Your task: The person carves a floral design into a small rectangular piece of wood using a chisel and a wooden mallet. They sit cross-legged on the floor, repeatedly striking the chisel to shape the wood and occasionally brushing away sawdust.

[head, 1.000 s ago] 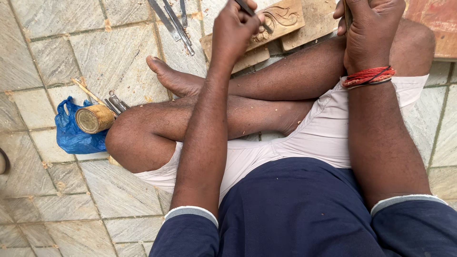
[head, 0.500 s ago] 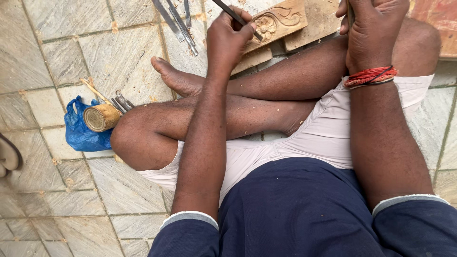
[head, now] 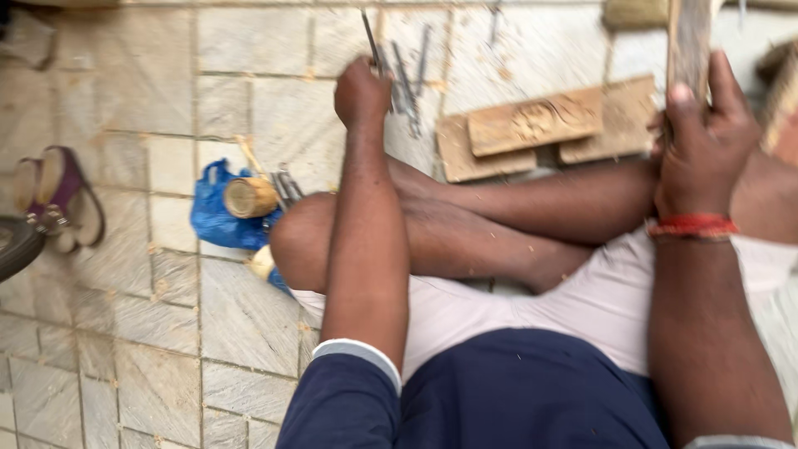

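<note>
Left hand (head: 362, 90) fingers clamp a chisel (head: 369, 37); right hand (head: 702, 141) fingers grip a wooden mallet (head: 688, 46).

A floor of pale stone tiles (head: 150, 333) carries everything. On it far right lie carved wooden blocks (head: 532, 125), with thin metal chisels (head: 407, 79) just left of them. Left of centre a blue plastic bag (head: 218, 218) lies with a wooden cylinder (head: 249, 197) on it; sandals (head: 58, 195) lie at the far left.
</note>
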